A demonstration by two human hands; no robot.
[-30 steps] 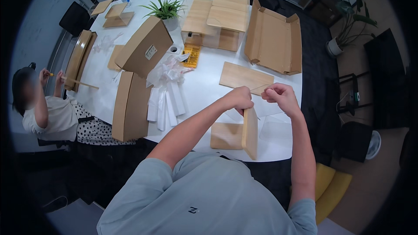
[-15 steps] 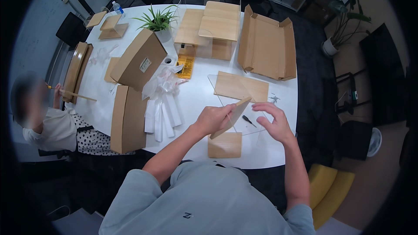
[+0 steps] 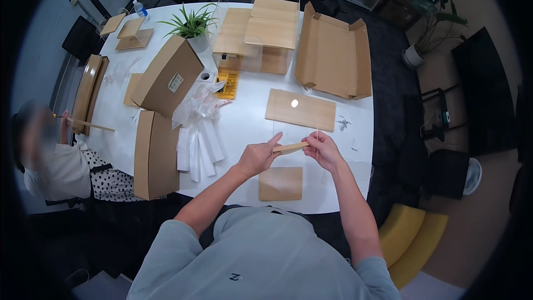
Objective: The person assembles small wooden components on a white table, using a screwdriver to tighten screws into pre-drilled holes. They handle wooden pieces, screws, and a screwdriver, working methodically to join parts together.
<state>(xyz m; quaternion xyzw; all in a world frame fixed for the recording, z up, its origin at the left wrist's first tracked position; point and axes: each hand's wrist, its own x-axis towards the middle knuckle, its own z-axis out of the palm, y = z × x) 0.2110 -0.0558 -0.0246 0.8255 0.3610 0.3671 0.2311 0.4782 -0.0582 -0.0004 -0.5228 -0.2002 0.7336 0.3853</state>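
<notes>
Over the near part of the table, a small light-wood board (image 3: pixel 291 148) is held nearly edge-on between my two hands. My left hand (image 3: pixel 259 158) grips its left end, the thumb pointing up. At the right end, the fingers of my right hand (image 3: pixel 323 151) close on it. Faint edges of a clear panel show around my hands; whether I hold it too, I cannot tell. Below the held board lies another small wooden board (image 3: pixel 280 184). A larger wooden board (image 3: pixel 300 110) lies beyond my hands, with several screws (image 3: pixel 343 123) to its right.
White strips (image 3: pixel 201 150), plastic wrap (image 3: pixel 199 103) and cardboard boxes (image 3: pixel 157 155) lie to the left. Farther back are a wooden shelf unit (image 3: pixel 270 33), an orange case (image 3: pixel 227 83), a potted plant (image 3: pixel 194 30) and an open carton (image 3: pixel 333 50). A person (image 3: pixel 61 161) sits at left holding a wooden strip.
The board has turned from steeply tilted to nearly level and edge-on. My right hand has moved left and taken hold of its right end. The dark screwdriver no longer shows.
</notes>
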